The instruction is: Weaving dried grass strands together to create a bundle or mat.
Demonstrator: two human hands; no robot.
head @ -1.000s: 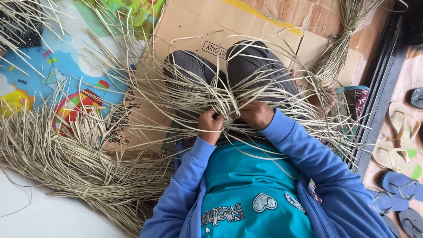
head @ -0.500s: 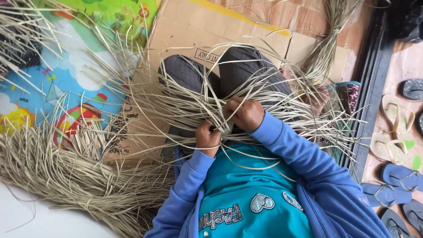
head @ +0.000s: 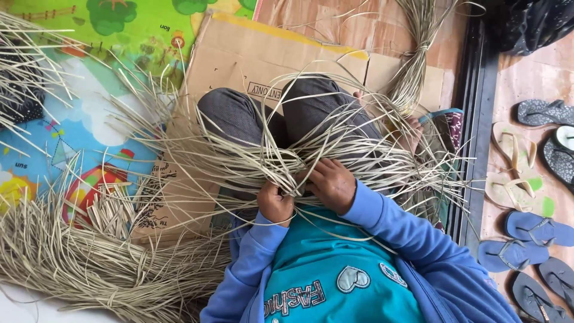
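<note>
A flattened brown cardboard box lies on the floor under the seated person's legs, spread from the picture's upper middle down towards the lower left. It is plain tan, with a strip of yellow tape along its upper edge and a small black-framed printed label near its middle. More black print shows on its lower left flap, partly hidden by pale straw. No screens or signs show.
</note>
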